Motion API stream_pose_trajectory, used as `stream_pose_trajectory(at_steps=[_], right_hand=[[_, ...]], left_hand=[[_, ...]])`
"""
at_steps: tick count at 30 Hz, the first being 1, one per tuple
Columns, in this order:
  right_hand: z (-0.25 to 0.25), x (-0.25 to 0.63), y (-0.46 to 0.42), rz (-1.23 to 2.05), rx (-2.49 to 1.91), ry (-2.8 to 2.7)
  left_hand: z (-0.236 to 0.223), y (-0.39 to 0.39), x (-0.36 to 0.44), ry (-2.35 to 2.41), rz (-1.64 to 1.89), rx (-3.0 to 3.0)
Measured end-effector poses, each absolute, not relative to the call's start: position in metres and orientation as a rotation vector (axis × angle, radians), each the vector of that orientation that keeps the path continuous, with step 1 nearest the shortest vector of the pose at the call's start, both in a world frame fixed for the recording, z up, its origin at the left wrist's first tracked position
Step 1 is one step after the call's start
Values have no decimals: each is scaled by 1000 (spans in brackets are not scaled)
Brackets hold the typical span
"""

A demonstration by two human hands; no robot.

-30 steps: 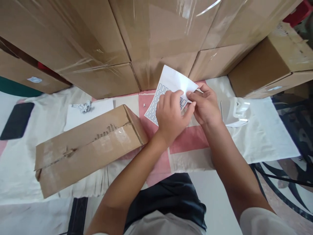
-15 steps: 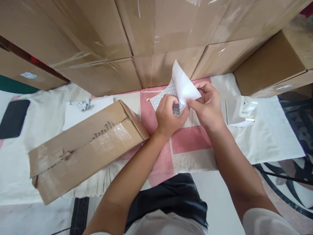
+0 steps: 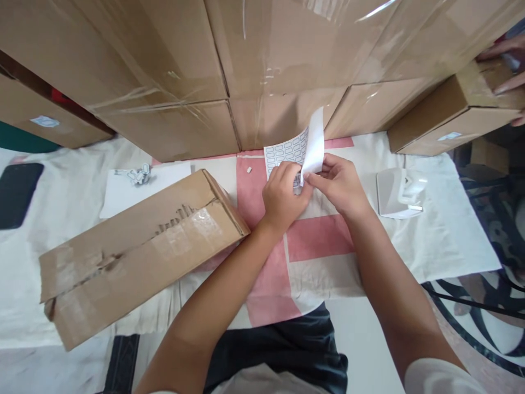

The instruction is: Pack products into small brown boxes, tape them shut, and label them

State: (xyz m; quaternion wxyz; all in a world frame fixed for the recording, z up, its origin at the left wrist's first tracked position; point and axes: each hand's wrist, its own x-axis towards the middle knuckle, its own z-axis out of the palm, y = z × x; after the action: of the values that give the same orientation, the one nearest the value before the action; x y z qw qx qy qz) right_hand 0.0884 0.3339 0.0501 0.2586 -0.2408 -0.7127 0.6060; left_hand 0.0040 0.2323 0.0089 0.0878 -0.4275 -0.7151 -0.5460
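Observation:
Between my hands is a white sticker sheet [image 3: 286, 152] printed with rows of small outlined labels, its right part bent up to show a plain white face. My left hand [image 3: 286, 191] is closed on the sheet's lower edge. My right hand [image 3: 339, 183] pinches the sheet's lower right side, thumb close to the left fingers. Some fingertips are hidden behind the paper. On the cloth just left of the sheet lies a tiny white scrap [image 3: 249, 170]. A taped cardboard box [image 3: 143, 251] lies slantwise beside my left forearm.
Stacked cardboard boxes [image 3: 287, 60] wall off the back. A co-worker's hands [image 3: 511, 65] are at a box [image 3: 451, 128] on the right. A white dispenser-like object [image 3: 400, 191] rests on the right, a phone [image 3: 18, 194] far left, and crumpled backing bits [image 3: 138, 174] on white paper.
The sheet has turned more upright, and its folded part now looks narrower. The tiny scrap now lies apart from the sheet. A co-worker's hands have appeared at the right box, which has shifted.

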Motion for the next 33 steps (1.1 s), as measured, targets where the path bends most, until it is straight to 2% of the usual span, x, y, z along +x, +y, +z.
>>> stream_pose_trajectory(at_steps=[8, 20, 27, 33], right_hand=[[56, 92, 337, 1611, -649, -1902], [51, 89, 333, 1466, -571, -1942], [49, 88, 335, 1401, -645, -1973], [42, 89, 345, 1397, -661, -1951]], left_hand=[[16, 229, 2, -2018, -1872, -1426], [13, 227, 0, -2082, -1980, -1315], [10, 227, -5, -2071, -2313, -1274], [11, 230, -7, -2073, -2411, -1233]])
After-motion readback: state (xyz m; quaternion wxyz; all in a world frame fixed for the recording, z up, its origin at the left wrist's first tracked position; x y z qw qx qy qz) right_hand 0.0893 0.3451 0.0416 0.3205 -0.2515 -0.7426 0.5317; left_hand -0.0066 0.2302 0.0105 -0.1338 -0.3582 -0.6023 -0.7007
